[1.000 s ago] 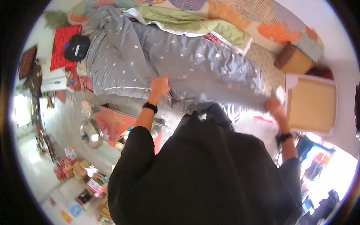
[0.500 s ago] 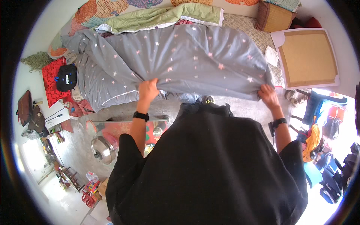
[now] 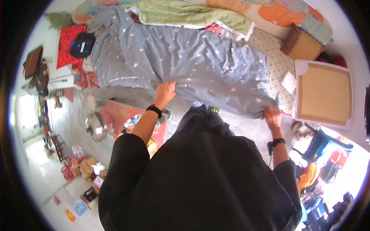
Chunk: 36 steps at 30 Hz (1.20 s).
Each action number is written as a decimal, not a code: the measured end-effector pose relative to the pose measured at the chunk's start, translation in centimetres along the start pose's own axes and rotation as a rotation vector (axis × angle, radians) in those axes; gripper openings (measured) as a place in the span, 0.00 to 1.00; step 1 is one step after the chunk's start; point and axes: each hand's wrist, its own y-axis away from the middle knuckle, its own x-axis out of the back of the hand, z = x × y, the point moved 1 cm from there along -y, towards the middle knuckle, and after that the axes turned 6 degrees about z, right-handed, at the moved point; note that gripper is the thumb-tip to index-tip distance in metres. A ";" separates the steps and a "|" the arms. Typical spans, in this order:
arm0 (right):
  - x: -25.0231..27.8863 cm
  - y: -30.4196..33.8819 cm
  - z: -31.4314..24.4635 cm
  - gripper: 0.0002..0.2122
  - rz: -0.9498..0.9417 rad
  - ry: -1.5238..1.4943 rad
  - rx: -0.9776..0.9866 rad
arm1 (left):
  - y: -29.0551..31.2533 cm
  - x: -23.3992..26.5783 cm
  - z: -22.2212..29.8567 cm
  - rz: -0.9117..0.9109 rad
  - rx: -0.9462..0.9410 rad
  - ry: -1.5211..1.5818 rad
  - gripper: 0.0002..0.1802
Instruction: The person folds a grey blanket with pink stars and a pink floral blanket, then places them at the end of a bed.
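Observation:
A grey duvet [image 3: 181, 54] with white and pink stars is spread over a long couch or bed. My left hand [image 3: 166, 92] is closed on its near edge around the middle, and creases run away from the fist. At the right end, my right hand [image 3: 272, 116] grips the duvet's near corner. Between my two hands the edge hangs over the front of the bed. Behind it lies a folded green quilt [image 3: 181, 13] with a white border, and some pink and red cloth shows underneath.
A patterned mattress cover [image 3: 274, 54] shows at right, with a white paper [image 3: 288, 82] on it. Beyond stands a shallow framed box [image 3: 323, 94]. A low red table [image 3: 115, 111] carries a metal lidded pot [image 3: 96, 126]. Shoes [image 3: 304, 131] and a loaded chair [image 3: 327, 146] are at right.
The raised duvet has come down and lies flatter, with more of the patterned cover bared at right. Both hands keep hold of its edge. The whole view has shifted.

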 end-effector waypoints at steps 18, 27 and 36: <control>-9.0 9.1 -4.2 0.12 -1.250 -0.253 -0.675 | 4.4 -12.8 0.3 -0.208 -0.075 0.170 0.07; -15.2 -5.1 -6.7 0.10 -0.970 -0.230 -0.387 | 4.6 -14.6 -1.1 -0.159 -0.243 0.278 0.06; -25.3 -20.1 -13.1 0.11 -0.994 -0.359 -0.049 | 1.7 -11.7 -14.8 -0.479 -0.242 0.651 0.15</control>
